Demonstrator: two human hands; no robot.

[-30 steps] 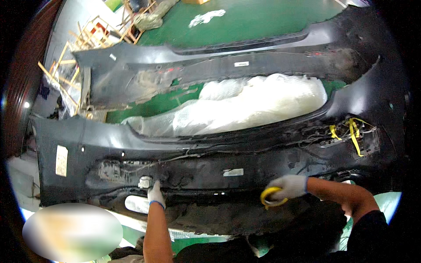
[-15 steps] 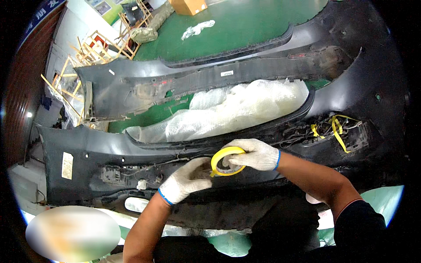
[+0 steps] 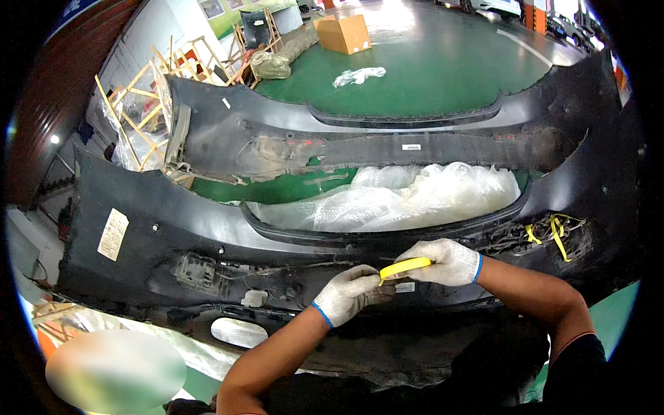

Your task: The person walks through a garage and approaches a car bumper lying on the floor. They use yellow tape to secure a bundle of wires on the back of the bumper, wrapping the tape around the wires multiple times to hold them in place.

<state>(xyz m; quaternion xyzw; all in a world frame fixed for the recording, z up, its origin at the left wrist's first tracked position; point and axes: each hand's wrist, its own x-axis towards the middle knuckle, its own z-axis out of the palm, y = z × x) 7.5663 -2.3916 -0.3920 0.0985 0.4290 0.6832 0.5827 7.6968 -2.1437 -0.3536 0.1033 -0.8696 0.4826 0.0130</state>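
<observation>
Both my hands wear white knit gloves with blue cuffs. My right hand [image 3: 449,263] grips a roll of yellow tape [image 3: 407,266], turned nearly edge-on. My left hand [image 3: 353,294] is closed at the roll's left end, its thumb and fingertips pinched at the tape's short loose end. Under both hands lies a large black car bumper [image 3: 207,238], its dusty inner side showing. On its right part, yellow tape strips [image 3: 557,238] run over a bundle of dark wiring [image 3: 508,242]. A pale label [image 3: 113,235] is stuck on its left end.
A second black bumper [image 3: 360,146] lies beyond, with bubble wrap [image 3: 415,200] between the two. On the green floor are a cardboard box [image 3: 344,34] and a crumpled plastic sheet [image 3: 360,76]. Wooden frames [image 3: 138,104] lean at the far left.
The view has tilted up, showing more floor. The tape roll has turned from face-on to nearly edge-on. My left hand has closed in from apart to the tape's loose end.
</observation>
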